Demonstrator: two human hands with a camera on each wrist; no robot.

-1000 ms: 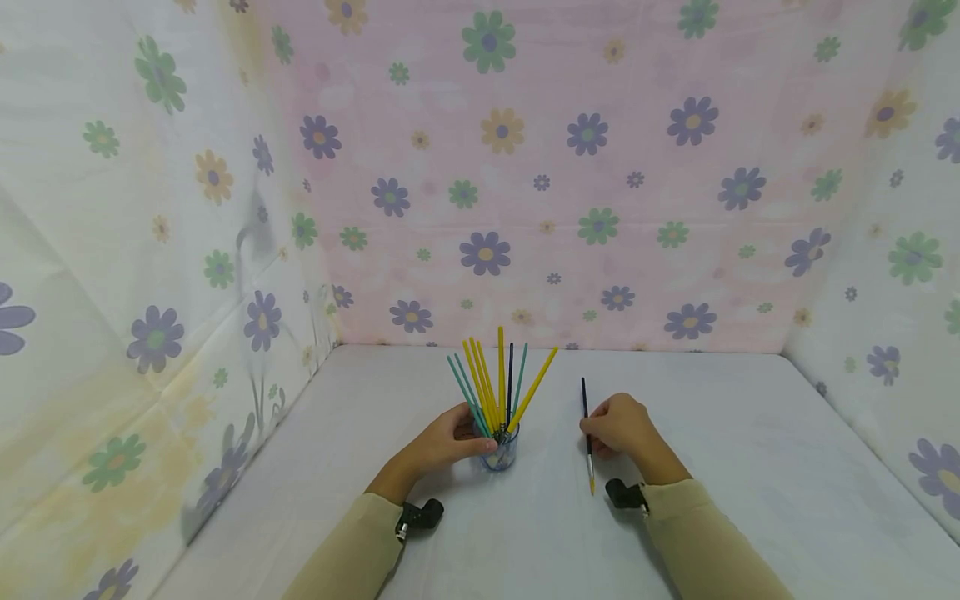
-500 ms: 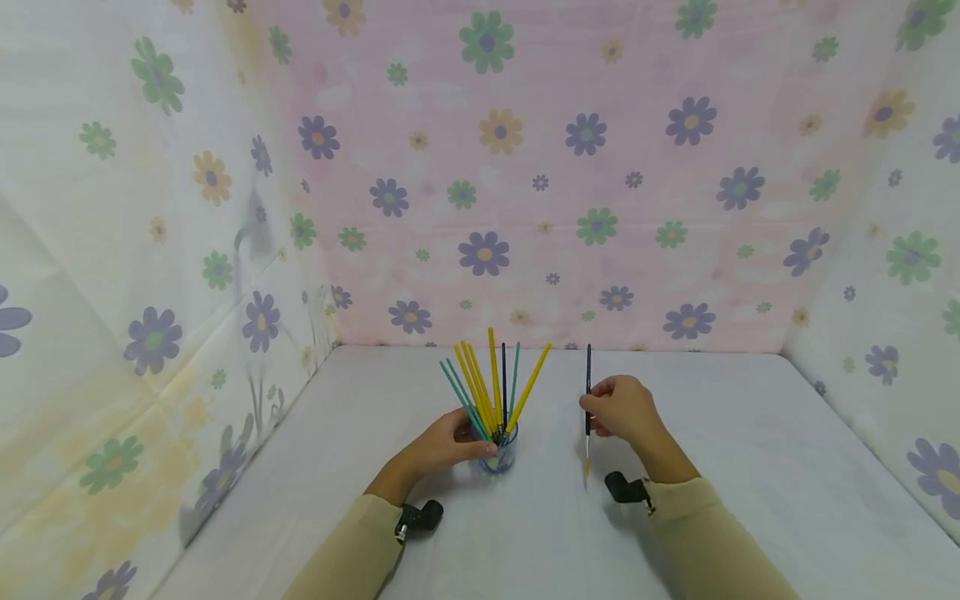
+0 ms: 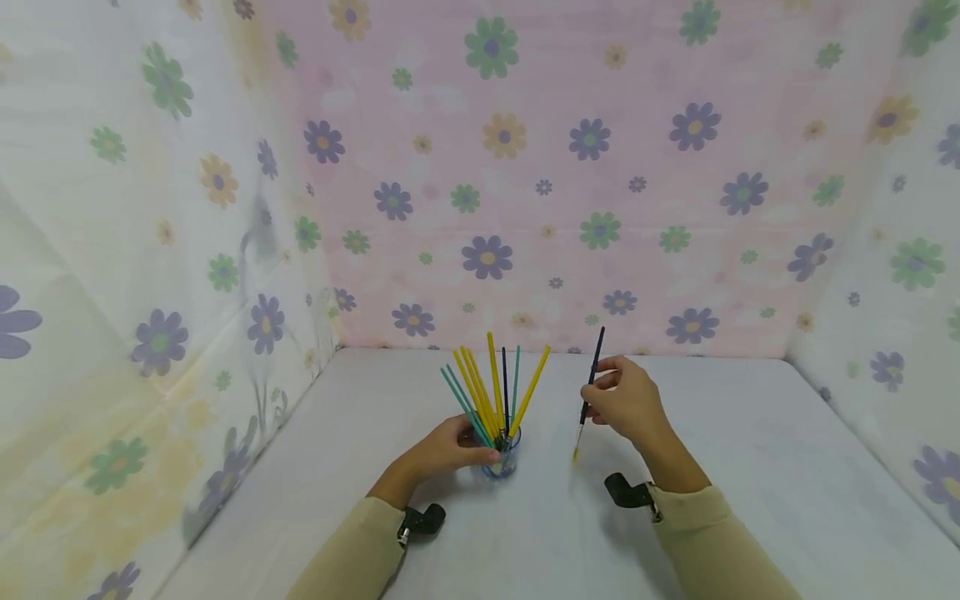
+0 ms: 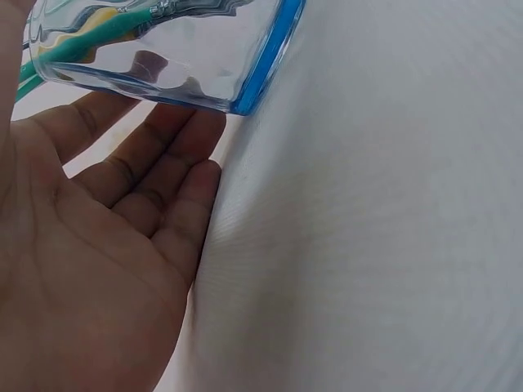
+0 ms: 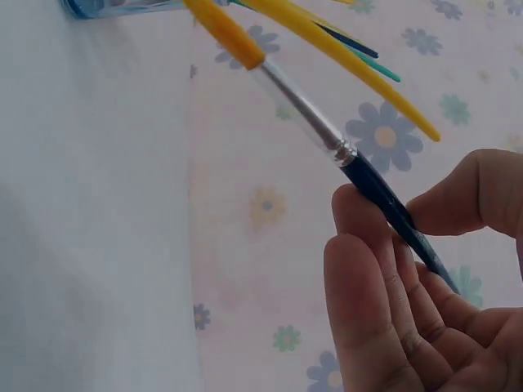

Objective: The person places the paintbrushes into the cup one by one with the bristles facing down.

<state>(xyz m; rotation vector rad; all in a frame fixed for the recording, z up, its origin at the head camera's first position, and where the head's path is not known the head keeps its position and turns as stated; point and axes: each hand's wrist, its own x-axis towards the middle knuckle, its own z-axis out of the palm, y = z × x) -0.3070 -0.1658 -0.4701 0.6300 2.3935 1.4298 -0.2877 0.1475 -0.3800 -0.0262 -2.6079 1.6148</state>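
My left hand (image 3: 441, 450) holds a clear cup (image 3: 507, 463) with a blue base, thumb on the near side and fingers behind it. Several paintbrushes (image 3: 495, 375) with yellow, teal and dark handles stand fanned out in the cup, bristle ends down. To the right of the cup, my right hand (image 3: 628, 402) pinches a dark-handled paintbrush (image 5: 372, 184) between thumb and fingers. Its yellow bristles (image 5: 225, 33) point down and toward the cup, above the table, with the handle tilted up to the right. In the left wrist view, the cup's blue base (image 4: 265, 61) is close to the white surface.
A white-covered table (image 3: 712, 433) lies beneath both hands. Flower-patterned cloth walls (image 3: 555, 225) enclose it at the back and both sides. A black wrist mount (image 3: 628, 492) sits at each sleeve cuff.
My right hand has lifted the paintbrush off the table, and its bristle end has swung left toward the cup. My left hand has stayed at the cup, which shifted only slightly.
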